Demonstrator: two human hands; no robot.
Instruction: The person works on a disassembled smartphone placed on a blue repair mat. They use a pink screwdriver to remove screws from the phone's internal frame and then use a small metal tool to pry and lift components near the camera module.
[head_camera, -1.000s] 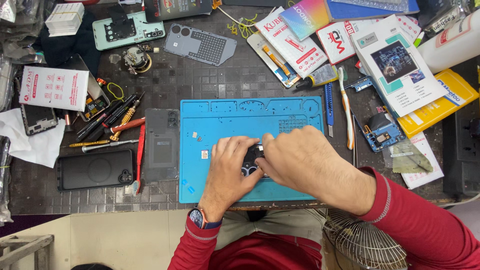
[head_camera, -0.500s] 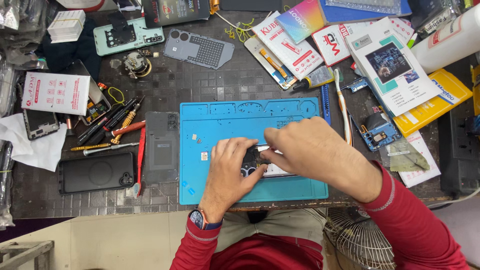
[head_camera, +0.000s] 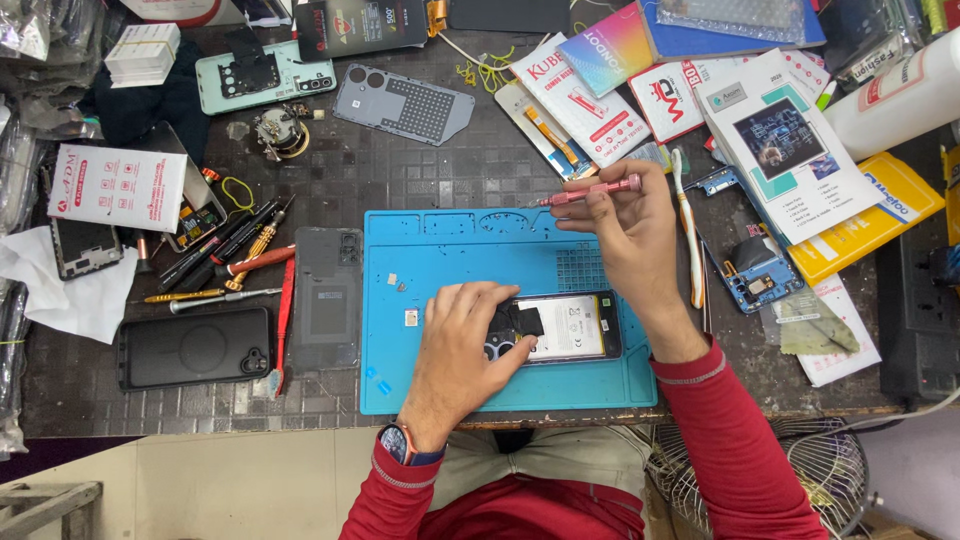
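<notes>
An opened phone (head_camera: 565, 328) with its battery showing lies on the blue work mat (head_camera: 450, 255). My left hand (head_camera: 462, 345) rests on the phone's left end, fingers pressing near the camera part. My right hand (head_camera: 625, 235) is raised above the mat's upper right and grips a thin pink screwdriver (head_camera: 585, 192), its tip pointing left. A few tiny parts (head_camera: 410, 318) lie on the mat left of my left hand.
A grey back cover (head_camera: 326, 297) and a black phone case (head_camera: 193, 347) lie left of the mat, beside several screwdrivers and tweezers (head_camera: 225, 262). Boxes and packets (head_camera: 770, 140) crowd the upper right. A toothbrush (head_camera: 688, 235) lies right of my right hand. A fan (head_camera: 800, 470) stands below the table edge.
My right hand has lifted off the phone and moved up and to the right with the pink screwdriver. The phone's battery is now uncovered. My left hand stays on the phone.
</notes>
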